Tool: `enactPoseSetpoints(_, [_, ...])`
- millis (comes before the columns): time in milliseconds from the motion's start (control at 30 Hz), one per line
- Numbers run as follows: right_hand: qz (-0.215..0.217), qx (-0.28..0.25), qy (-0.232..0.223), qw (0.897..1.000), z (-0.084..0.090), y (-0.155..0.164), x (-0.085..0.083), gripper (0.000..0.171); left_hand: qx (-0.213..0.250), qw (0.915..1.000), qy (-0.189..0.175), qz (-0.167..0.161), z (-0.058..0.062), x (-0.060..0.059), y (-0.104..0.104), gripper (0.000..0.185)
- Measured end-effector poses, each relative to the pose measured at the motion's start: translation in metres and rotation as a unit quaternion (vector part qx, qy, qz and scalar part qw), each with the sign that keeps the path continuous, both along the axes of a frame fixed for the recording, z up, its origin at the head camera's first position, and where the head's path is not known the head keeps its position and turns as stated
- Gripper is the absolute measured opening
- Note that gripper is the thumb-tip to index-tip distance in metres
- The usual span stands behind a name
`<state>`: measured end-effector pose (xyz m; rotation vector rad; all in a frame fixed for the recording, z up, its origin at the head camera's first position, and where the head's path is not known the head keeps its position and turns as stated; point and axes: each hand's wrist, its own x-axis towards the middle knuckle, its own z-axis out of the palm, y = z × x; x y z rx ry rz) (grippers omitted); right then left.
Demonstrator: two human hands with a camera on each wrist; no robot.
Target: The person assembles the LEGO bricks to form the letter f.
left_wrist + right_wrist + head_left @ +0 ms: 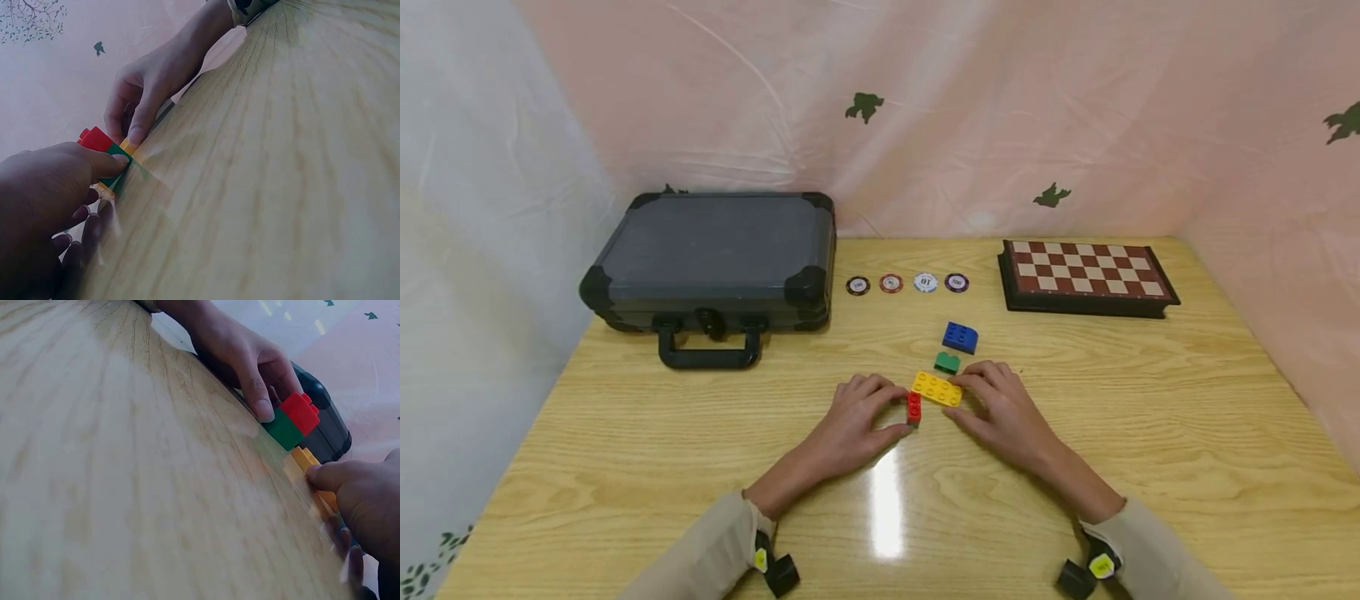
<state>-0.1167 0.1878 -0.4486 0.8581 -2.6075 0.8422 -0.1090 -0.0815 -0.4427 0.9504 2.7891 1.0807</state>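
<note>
A red brick (913, 407) sitting on a green piece sits near the middle of a wooden table (1150, 433), pinched by the person's left hand (857, 417), whose thumb presses its near side while the fingers curl over the far side. Touching it on the right lies a flat yellow brick (937, 388), gripped at its far end by the right hand (1003, 408), thumb and fingers closed around it. Just beyond the yellow brick stands a small green brick (947, 362), and behind that a blue brick (960, 337), both apart from the hands. Farther back, four poker chips (907, 283) lie in a row. A closed dark carrying case (715, 258) rests at the table's far left and a folded chessboard (1086, 275) at the far right, against a pink sheet backdrop (1000, 108).
</note>
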Motion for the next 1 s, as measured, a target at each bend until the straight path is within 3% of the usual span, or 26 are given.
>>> enactPoseSetpoints(800, [-0.016,-0.043,-0.067,0.997,0.010,0.006,0.001,0.034,-0.004,0.9999,-0.012,0.005,0.002,0.001,0.001,0.042])
enactPoseSetpoints(1000, [-0.008,-0.050,-0.046,0.998,0.016,0.009,-0.002,0.037,-0.002,1.0000,-0.009,0.002,0.002,0.001,0.001,0.041])
